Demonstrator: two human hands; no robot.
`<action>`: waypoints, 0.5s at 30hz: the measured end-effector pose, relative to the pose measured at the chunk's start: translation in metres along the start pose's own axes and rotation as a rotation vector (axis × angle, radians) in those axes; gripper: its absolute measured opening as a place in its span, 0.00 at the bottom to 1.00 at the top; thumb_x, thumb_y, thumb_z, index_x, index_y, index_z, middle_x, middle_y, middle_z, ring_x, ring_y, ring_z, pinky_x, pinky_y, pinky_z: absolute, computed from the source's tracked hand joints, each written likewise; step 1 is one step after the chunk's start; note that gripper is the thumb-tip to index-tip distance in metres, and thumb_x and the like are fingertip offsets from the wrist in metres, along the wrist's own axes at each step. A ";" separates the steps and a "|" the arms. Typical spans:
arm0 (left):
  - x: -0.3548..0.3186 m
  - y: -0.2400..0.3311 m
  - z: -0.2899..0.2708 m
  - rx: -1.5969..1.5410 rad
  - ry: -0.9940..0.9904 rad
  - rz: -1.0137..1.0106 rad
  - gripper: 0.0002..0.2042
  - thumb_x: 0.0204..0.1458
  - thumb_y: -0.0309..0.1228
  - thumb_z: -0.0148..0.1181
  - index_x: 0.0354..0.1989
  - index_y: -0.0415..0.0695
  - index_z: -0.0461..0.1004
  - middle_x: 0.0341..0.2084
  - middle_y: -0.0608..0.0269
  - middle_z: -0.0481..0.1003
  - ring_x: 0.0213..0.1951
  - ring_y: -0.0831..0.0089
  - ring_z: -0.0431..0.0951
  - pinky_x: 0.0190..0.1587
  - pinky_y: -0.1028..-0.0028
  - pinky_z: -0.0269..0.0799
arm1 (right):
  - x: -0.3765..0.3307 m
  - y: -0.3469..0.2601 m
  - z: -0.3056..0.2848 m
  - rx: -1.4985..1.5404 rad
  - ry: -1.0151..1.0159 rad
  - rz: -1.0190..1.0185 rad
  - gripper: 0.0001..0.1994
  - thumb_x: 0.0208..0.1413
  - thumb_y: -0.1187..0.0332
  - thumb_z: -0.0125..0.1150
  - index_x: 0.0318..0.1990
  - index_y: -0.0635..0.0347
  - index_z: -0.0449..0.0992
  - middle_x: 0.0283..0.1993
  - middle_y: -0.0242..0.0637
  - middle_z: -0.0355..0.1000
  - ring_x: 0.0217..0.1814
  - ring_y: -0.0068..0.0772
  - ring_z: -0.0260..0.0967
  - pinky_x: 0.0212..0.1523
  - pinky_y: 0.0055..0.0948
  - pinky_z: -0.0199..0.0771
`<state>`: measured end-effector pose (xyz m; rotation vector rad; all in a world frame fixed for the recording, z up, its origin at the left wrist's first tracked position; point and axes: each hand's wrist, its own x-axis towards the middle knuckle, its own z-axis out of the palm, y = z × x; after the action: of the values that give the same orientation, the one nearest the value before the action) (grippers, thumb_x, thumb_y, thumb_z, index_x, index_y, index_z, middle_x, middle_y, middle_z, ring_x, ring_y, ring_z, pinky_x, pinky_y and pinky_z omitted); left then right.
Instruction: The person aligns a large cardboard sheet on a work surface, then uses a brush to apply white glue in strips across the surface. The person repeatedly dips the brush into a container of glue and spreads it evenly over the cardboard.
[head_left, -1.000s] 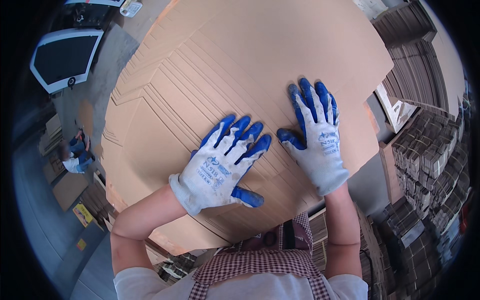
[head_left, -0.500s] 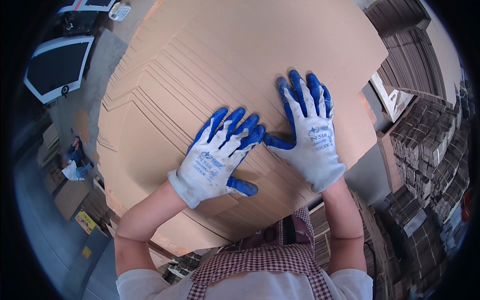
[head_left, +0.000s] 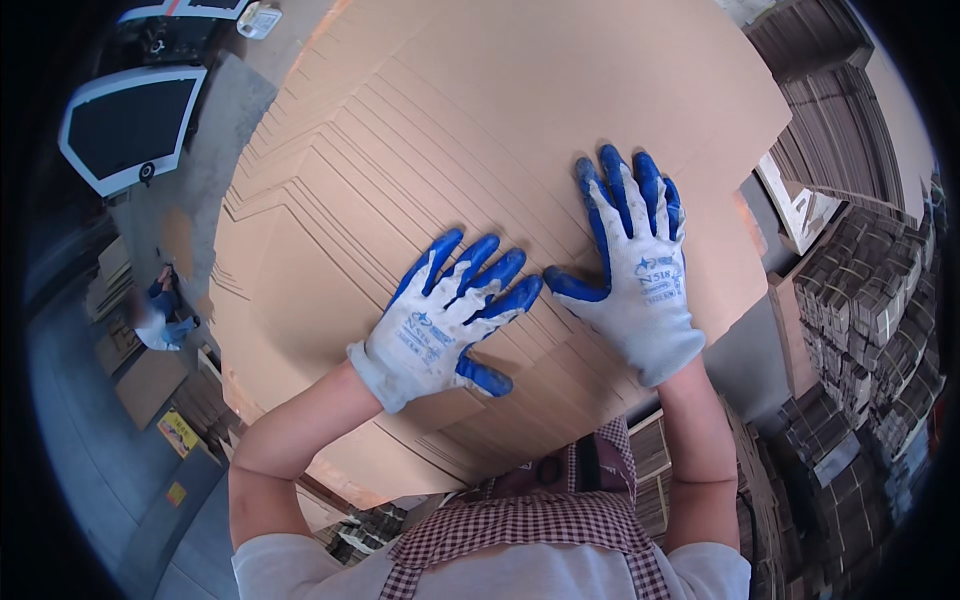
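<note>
Large brown cardboard sheets [head_left: 620,70] lie fanned out in front of me, their slotted edges overlapping like steps toward the left. My left hand [head_left: 440,315], in a white glove with blue-coated fingers, rests on the fanned edges with its fingers spread. Farther forward and to the right, my right hand [head_left: 635,260] wears a matching glove and lies flat on the sheets, fingers apart. The left fingertips come close to the right thumb. Neither hand grips anything.
Strapped bundles of cardboard [head_left: 850,300] are piled at the right, with a stack of flat sheets [head_left: 840,130] beyond them. At the far left stands a white-framed dark panel [head_left: 135,130]. A person [head_left: 160,315] is low down at the left, near more cardboard.
The whole view has shifted slightly, so the sheets and surroundings appear a little farther right. Both hands remain spread on the cardboard, with little visible movement against it.
</note>
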<state>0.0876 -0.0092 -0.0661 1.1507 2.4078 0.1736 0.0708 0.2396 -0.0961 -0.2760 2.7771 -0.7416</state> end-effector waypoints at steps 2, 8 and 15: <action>0.000 0.001 -0.001 -0.005 -0.015 -0.006 0.54 0.45 0.79 0.44 0.77 0.56 0.57 0.76 0.56 0.56 0.78 0.53 0.50 0.79 0.45 0.38 | 0.001 0.002 0.001 -0.010 0.002 -0.002 0.51 0.48 0.49 0.76 0.78 0.48 0.55 0.83 0.40 0.45 0.86 0.51 0.33 0.83 0.53 0.30; 0.001 0.003 -0.013 -0.056 -0.084 -0.032 0.55 0.44 0.80 0.44 0.78 0.55 0.56 0.77 0.55 0.54 0.78 0.53 0.49 0.79 0.45 0.36 | 0.001 0.003 0.003 -0.023 -0.003 0.002 0.52 0.48 0.48 0.76 0.79 0.47 0.54 0.83 0.40 0.45 0.86 0.51 0.33 0.83 0.53 0.30; -0.001 0.004 -0.016 -0.018 -0.112 -0.034 0.57 0.43 0.81 0.43 0.78 0.55 0.55 0.77 0.55 0.54 0.78 0.52 0.49 0.79 0.45 0.36 | 0.001 0.002 0.002 -0.014 -0.014 0.005 0.51 0.51 0.46 0.74 0.79 0.46 0.52 0.84 0.39 0.44 0.87 0.49 0.31 0.84 0.53 0.28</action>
<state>0.0838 -0.0063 -0.0500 1.0813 2.3216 0.1161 0.0700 0.2400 -0.0987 -0.2763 2.7697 -0.7172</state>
